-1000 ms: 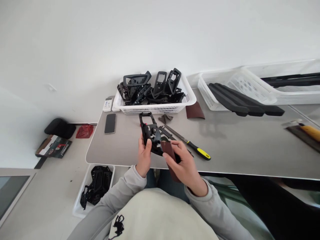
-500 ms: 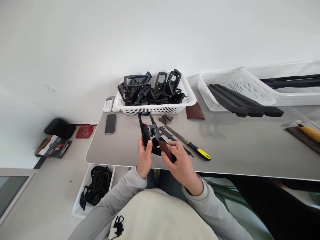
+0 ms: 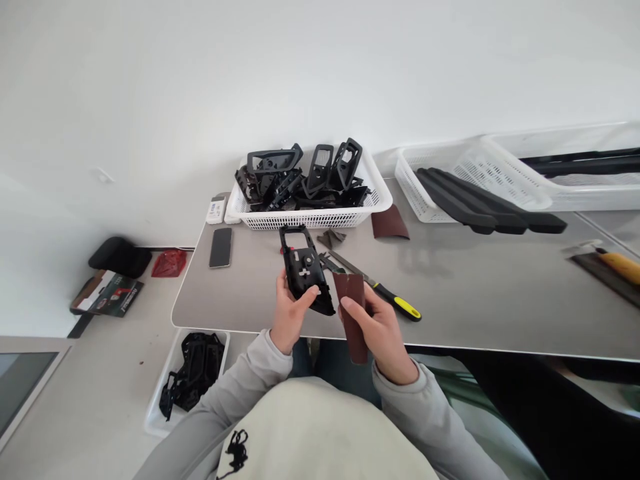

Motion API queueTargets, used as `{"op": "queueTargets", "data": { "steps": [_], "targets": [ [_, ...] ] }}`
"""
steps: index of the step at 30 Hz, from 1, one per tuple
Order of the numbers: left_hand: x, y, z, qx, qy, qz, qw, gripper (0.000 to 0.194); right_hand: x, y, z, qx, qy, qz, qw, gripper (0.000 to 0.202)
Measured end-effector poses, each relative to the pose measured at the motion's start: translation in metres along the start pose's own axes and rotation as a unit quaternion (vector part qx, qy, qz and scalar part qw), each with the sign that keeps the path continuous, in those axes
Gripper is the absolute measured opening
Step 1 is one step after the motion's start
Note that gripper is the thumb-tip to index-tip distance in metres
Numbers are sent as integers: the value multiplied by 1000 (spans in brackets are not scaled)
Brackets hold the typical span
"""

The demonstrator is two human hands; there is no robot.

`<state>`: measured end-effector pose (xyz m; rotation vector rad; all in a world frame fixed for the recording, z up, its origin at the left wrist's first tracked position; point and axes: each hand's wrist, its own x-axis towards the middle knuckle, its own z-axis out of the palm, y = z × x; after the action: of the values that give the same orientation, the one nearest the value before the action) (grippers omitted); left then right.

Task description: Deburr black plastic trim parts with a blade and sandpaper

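So, got a black frame (image 3: 305,273) held in the left grip (image 3: 290,317), thumbed down at its near end, over the front of the table (image 3: 465,293). Also got a brown strip (image 3: 353,323) (probably sandpaper) pinched in the right grip (image 3: 387,333), just to the right of that near end. Looks slightly apart from it, not touching. Worth checking the angles: slanted lengthwise on the frame, with the far end off to the left, versus almost straight front-to-back on the strip.
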<state>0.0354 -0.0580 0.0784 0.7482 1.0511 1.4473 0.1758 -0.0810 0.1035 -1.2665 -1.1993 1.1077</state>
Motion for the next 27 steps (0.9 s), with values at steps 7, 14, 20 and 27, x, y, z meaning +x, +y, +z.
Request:
{"op": "queueTargets", "data": {
  "steps": [7, 14, 20, 27],
  "targets": [
    [2, -1, 0, -35, -3, -17, 999, 69, 2, 5, 1, 114, 0, 117, 987, 36],
    [2, 4, 3, -33, 30, -41, 998, 61, 2, 7, 4, 106, -42, 112, 987, 29],
    [1, 3, 1, 21, 58, -18, 998, 59, 0, 8, 6, 32, -59, 54, 996, 22],
    [2, -4, 0, -6, 62, -12, 998, 44, 2, 4, 5, -22, -45, 3, 999, 19]
  ]
}}
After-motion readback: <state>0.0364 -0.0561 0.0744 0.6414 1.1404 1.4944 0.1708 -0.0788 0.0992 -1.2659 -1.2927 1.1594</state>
